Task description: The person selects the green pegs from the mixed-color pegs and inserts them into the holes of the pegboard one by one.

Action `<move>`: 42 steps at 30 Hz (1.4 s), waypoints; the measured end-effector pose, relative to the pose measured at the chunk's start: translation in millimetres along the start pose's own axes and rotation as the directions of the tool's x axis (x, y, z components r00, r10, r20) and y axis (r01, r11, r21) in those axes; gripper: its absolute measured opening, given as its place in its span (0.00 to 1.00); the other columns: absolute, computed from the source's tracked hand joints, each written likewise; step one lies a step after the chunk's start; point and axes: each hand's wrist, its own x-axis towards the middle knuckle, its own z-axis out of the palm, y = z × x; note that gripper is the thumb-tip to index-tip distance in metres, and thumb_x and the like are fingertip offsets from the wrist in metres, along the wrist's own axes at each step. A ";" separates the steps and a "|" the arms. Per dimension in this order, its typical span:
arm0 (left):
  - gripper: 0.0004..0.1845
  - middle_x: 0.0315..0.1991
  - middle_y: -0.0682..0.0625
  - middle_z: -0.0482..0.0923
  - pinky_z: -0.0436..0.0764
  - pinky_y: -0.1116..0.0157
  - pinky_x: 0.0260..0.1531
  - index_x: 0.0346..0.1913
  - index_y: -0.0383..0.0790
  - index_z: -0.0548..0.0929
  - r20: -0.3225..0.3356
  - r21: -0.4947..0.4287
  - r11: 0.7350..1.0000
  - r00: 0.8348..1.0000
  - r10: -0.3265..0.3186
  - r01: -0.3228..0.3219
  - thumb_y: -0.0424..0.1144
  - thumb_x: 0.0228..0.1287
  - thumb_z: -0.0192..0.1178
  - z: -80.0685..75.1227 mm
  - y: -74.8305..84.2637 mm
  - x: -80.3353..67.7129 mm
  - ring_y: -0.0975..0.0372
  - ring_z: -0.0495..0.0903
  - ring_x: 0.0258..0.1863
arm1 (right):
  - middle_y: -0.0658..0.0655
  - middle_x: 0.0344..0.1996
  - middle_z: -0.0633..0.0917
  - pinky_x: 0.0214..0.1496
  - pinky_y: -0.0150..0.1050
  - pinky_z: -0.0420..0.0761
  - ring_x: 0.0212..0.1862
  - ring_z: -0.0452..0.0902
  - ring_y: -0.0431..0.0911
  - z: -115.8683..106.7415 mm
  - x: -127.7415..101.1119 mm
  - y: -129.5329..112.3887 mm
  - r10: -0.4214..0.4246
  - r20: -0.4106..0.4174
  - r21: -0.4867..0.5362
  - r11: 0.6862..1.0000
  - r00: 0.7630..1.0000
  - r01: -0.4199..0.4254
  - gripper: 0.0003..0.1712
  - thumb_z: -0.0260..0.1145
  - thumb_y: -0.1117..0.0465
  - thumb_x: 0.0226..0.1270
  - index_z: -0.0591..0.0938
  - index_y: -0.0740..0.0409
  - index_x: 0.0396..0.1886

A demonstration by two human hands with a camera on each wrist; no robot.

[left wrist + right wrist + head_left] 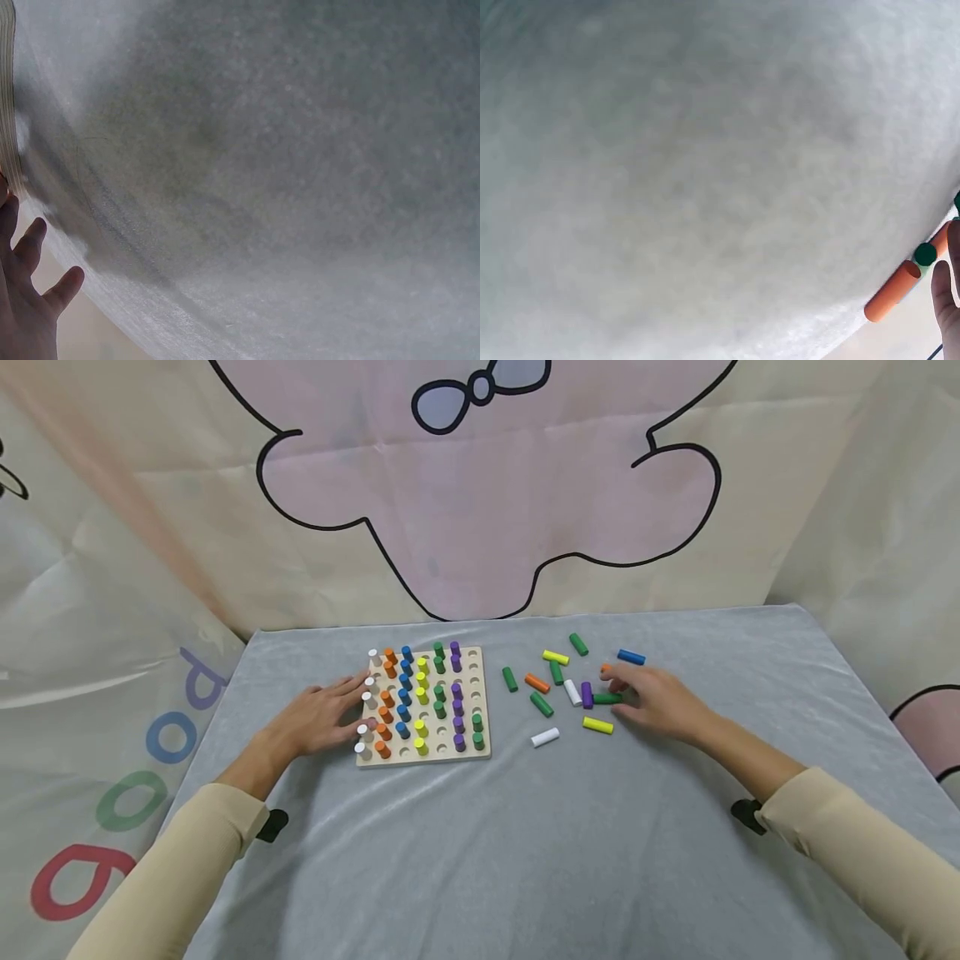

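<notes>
On the grey counter (480,860), the left hand (318,718) lies flat, fingers straight, against the pegboard (480,752). The right hand (656,702), fingers curled, closes on a green peg (604,698) among loose pegs; a hasty pinch could roll neighbours away.

The pegboard (480,693) is pale wood, its pegs white, orange, blue, yellow, green and purple. The surface (525,843) is grey.
</notes>
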 end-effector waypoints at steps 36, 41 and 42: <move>0.45 0.79 0.42 0.48 0.63 0.37 0.63 0.78 0.37 0.54 0.025 0.002 1.000 0.999 -0.022 0.022 0.65 0.72 0.46 -1.0 2.3 -0.5 0.42 0.56 0.74 | 0.57 0.40 0.88 0.53 0.58 0.76 0.45 0.82 0.54 1.3 -1.2 7.2 -0.016 -0.027 -0.028 0.999 1.000 0.015 0.22 0.73 0.68 0.59 0.81 0.63 0.55; 0.44 0.79 0.41 0.47 0.63 0.37 0.63 0.78 0.37 0.54 0.026 0.004 1.000 0.999 -0.019 0.019 0.65 0.72 0.45 0.3 1.8 -0.1 0.42 0.56 0.74 | 0.57 0.40 0.88 0.52 0.57 0.76 0.44 0.82 0.54 -1.7 -0.5 5.9 -0.024 -0.037 -0.028 0.999 0.999 0.023 0.24 0.73 0.69 0.59 0.80 0.64 0.57; 0.44 0.79 0.41 0.48 0.63 0.37 0.63 0.78 0.37 0.54 0.025 0.004 1.000 1.000 -0.017 0.017 0.65 0.72 0.45 0.5 1.7 0.0 0.41 0.56 0.74 | 0.57 0.40 0.88 0.52 0.57 0.76 0.44 0.82 0.53 -2.1 -0.3 5.9 -0.024 -0.038 -0.030 0.999 0.999 0.023 0.25 0.73 0.69 0.59 0.80 0.64 0.57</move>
